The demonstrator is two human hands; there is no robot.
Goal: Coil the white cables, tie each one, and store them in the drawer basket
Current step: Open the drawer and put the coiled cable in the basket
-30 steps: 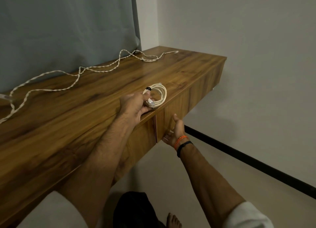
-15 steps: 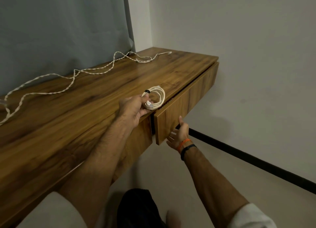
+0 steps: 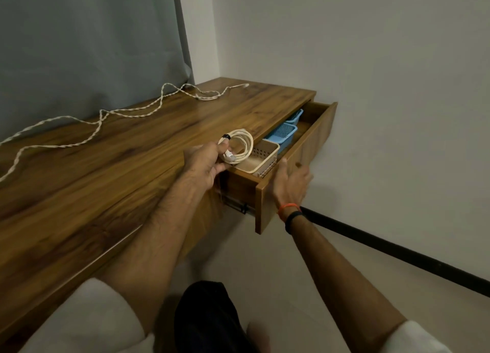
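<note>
My left hand holds a coiled white cable bound with a black tie, at the front edge of the wooden desk, just above the left end of the open drawer. A cream slotted basket sits in the drawer's near end, right under the coil. My right hand rests against the outer face of the drawer front, fingers spread and blurred. A second white cable, twisted and uncoiled, trails along the back of the desk.
Two blue baskets sit deeper in the drawer. A grey curtain hangs behind the desk and a white wall stands on the right with a black baseboard strip. My leg shows below the desk.
The drawer has gone from nearly shut to pulled well out, and the baskets inside have come into sight. My right hand moved with the drawer front. The left hand kept hold of the coil.
</note>
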